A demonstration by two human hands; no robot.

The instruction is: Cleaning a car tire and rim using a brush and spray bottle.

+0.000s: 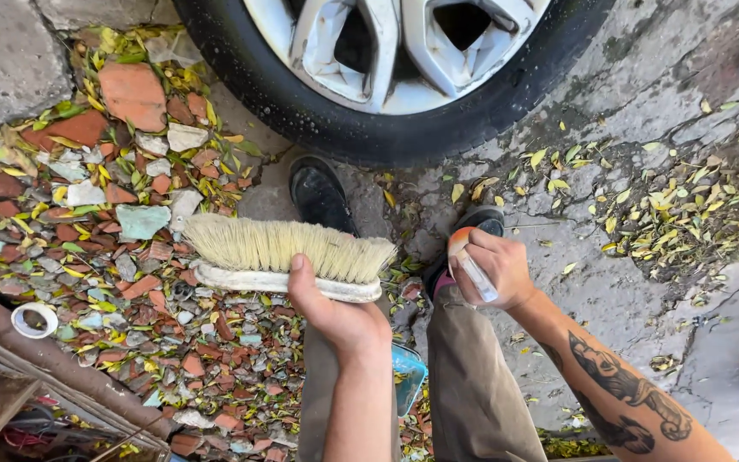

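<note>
Our left hand [335,312] grips a brush [284,257] by its back, bristles up, above the rubble [130,214]. Our right hand [489,269] closes around a small tube [472,267], below the tyre [387,128].

The left hand [335,312] grips a pale-bristled scrub brush [284,257], the right hand [493,269] a small white bottle [475,272], below a car wheel [395,60].

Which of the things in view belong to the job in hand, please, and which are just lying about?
In hand:
- scrub brush, gripped by left hand
- small orange-and-white bottle, in right hand
- car wheel, directly ahead

Lying about:
- tape roll
- broken bricks
- fallen leaves
</note>
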